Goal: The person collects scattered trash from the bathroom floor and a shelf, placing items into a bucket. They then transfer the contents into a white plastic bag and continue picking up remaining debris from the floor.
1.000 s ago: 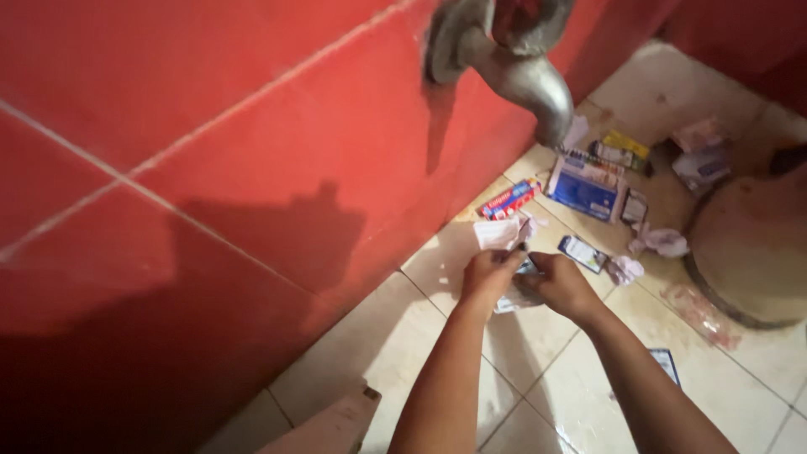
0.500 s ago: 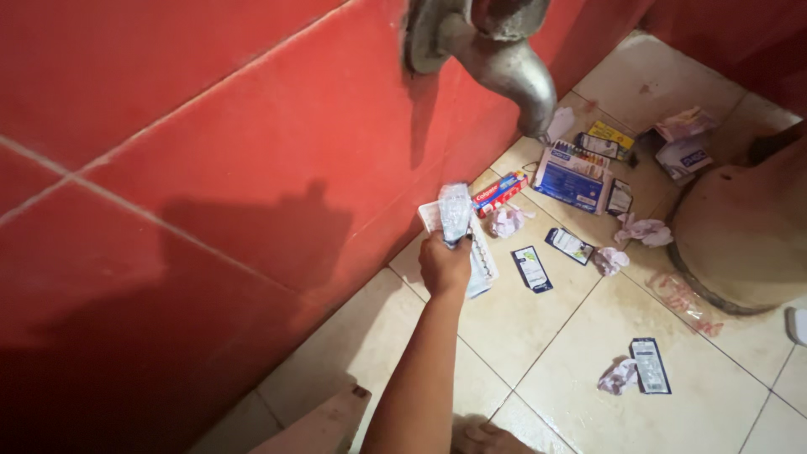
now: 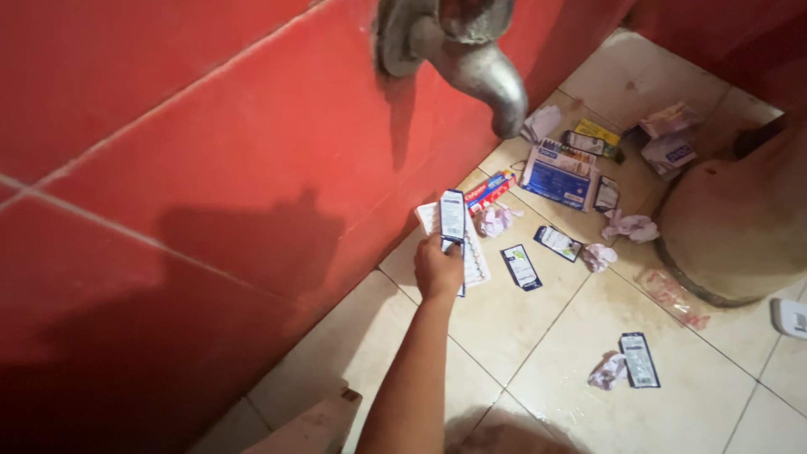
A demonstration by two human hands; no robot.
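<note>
Small white-and-blue sachet [image 3: 452,215] held upright in left hand [image 3: 437,267], over a white blister card [image 3: 471,252] on the floor. Red-blue carton [image 3: 488,191] by the wall. Large blue-white box [image 3: 557,173] beyond. Dark sachets [image 3: 521,267] [image 3: 557,242] [image 3: 639,360] scattered flat.

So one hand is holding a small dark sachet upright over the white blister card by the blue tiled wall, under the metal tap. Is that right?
Not quite: the tiled wall is red, not blue, as the head view shows. The rest holds: one hand, which side I cannot tell, grips a small dark sachet upright over the white blister card on the pale floor tiles, below the grey metal tap.
</note>
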